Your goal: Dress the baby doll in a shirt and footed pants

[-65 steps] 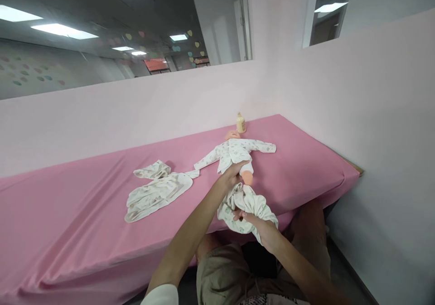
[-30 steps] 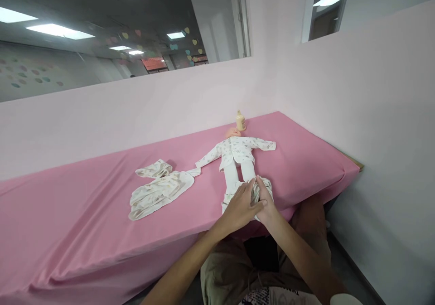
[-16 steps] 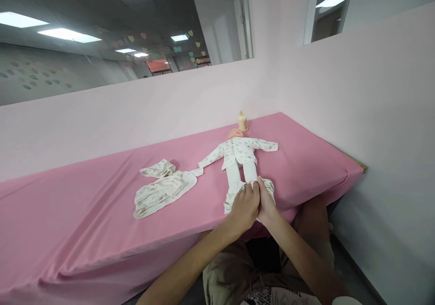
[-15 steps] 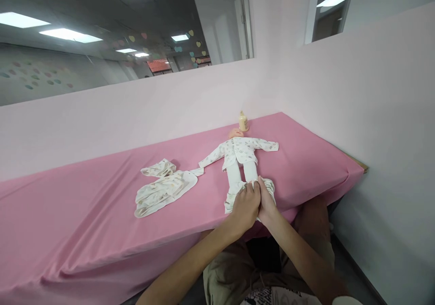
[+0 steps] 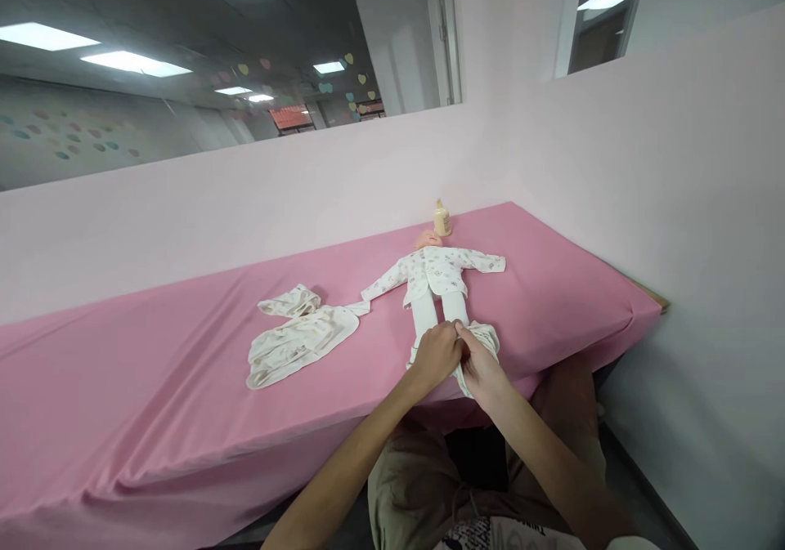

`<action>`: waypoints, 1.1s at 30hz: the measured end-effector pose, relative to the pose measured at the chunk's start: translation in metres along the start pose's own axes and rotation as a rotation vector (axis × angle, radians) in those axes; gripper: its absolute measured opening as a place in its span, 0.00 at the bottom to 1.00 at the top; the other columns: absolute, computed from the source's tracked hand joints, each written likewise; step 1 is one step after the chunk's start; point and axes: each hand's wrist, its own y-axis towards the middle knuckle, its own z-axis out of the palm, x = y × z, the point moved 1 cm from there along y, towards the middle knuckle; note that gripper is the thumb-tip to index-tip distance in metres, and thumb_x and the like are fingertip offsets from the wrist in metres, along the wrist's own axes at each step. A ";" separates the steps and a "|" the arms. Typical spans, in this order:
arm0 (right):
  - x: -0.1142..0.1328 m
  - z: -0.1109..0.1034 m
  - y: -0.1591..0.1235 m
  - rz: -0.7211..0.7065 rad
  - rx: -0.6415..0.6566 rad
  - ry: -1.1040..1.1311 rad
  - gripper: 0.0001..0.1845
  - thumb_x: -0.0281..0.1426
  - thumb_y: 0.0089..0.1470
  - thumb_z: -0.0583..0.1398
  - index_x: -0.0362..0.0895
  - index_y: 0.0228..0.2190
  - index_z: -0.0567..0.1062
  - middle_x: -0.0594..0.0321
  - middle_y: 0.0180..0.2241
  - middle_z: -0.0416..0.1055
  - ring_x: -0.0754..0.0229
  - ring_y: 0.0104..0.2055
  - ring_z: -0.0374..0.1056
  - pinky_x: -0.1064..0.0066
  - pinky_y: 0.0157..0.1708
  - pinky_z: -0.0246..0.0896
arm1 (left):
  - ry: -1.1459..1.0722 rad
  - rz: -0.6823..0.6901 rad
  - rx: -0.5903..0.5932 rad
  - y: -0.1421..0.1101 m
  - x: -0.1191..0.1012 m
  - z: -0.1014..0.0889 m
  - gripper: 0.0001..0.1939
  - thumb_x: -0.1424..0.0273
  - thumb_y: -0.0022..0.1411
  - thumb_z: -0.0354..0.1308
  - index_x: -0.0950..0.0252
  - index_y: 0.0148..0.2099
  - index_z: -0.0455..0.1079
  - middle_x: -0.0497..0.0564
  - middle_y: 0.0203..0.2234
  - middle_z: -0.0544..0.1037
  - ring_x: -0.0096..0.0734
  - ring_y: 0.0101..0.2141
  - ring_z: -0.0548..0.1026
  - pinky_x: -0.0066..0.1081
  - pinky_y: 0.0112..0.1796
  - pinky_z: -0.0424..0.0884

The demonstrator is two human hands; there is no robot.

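Note:
A baby doll (image 5: pixel 437 276) lies on its back on the pink-covered table (image 5: pixel 153 386), in a white printed top, its white legs pointing toward me. At its feet lie bunched white printed pants (image 5: pixel 484 339). My left hand (image 5: pixel 437 354) is closed on the pants' cloth at the doll's feet. My right hand (image 5: pixel 482 364) grips the same cloth just to the right, fingers curled. The two hands touch each other. The doll's feet are hidden under the hands and cloth.
A crumpled white printed garment (image 5: pixel 298 342) lies on the table left of the doll. A small cream bottle (image 5: pixel 441 219) stands by the doll's head at the pink back wall. The table's right corner (image 5: pixel 650 305) meets a pale side wall. My knees are under the front edge.
The doll's legs, held raised earlier, now lie flat. The pants went from in front of the table onto it at the doll's feet. Both hands have closed together on the cloth there.

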 end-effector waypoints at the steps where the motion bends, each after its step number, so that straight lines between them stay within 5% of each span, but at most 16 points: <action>1: 0.000 0.000 0.000 0.003 -0.010 0.008 0.19 0.34 0.39 0.70 0.48 0.34 0.70 0.65 0.33 0.75 0.56 0.42 0.72 0.68 0.33 0.72 | -0.032 -0.004 0.000 0.000 0.000 0.000 0.09 0.78 0.59 0.44 0.65 0.31 0.64 0.51 0.27 0.71 0.31 0.28 0.68 0.30 0.29 0.57; 9: -0.001 -0.003 0.003 -0.023 -0.094 -0.008 0.15 0.28 0.36 0.66 0.48 0.28 0.67 0.67 0.29 0.73 0.57 0.43 0.72 0.70 0.38 0.73 | -0.177 0.015 -0.025 0.000 0.000 0.000 0.08 0.77 0.60 0.42 0.63 0.31 0.60 0.49 0.29 0.68 0.30 0.29 0.66 0.29 0.30 0.58; 15: -0.011 -0.008 -0.011 -0.066 -0.112 -0.077 0.18 0.28 0.36 0.63 0.49 0.34 0.69 0.65 0.41 0.74 0.54 0.53 0.67 0.63 0.55 0.63 | -0.145 0.078 0.007 -0.004 0.002 0.005 0.07 0.79 0.56 0.45 0.63 0.32 0.61 0.51 0.32 0.70 0.34 0.34 0.68 0.30 0.33 0.60; 22: -0.009 -0.025 -0.048 -0.074 0.189 -0.483 0.23 0.34 0.51 0.60 0.53 0.51 0.69 0.66 0.58 0.64 0.56 0.62 0.56 0.57 0.63 0.50 | -0.162 -0.089 -0.019 0.003 0.013 0.007 0.11 0.82 0.53 0.42 0.64 0.30 0.62 0.50 0.29 0.71 0.32 0.31 0.68 0.30 0.32 0.60; 25: -0.002 -0.042 -0.044 -0.172 0.219 -0.655 0.23 0.37 0.54 0.58 0.50 0.52 0.69 0.62 0.57 0.66 0.54 0.62 0.58 0.56 0.63 0.50 | -0.176 -0.096 0.001 0.005 0.015 0.008 0.11 0.81 0.53 0.43 0.63 0.31 0.63 0.50 0.29 0.71 0.33 0.32 0.69 0.30 0.33 0.61; 29: 0.008 -0.071 -0.025 -0.386 0.134 -0.974 0.15 0.39 0.57 0.55 0.45 0.42 0.74 0.57 0.44 0.75 0.52 0.48 0.70 0.57 0.51 0.63 | -0.215 -0.089 0.020 0.006 0.014 0.008 0.12 0.80 0.54 0.44 0.63 0.37 0.65 0.52 0.36 0.73 0.35 0.38 0.70 0.32 0.37 0.63; 33: 0.011 -0.086 -0.006 -0.648 0.061 -1.248 0.11 0.35 0.56 0.55 0.45 0.37 0.74 0.56 0.40 0.73 0.52 0.43 0.69 0.59 0.45 0.64 | -0.289 -0.119 0.075 0.005 0.013 0.005 0.13 0.76 0.58 0.44 0.64 0.44 0.64 0.54 0.40 0.74 0.38 0.42 0.71 0.34 0.40 0.65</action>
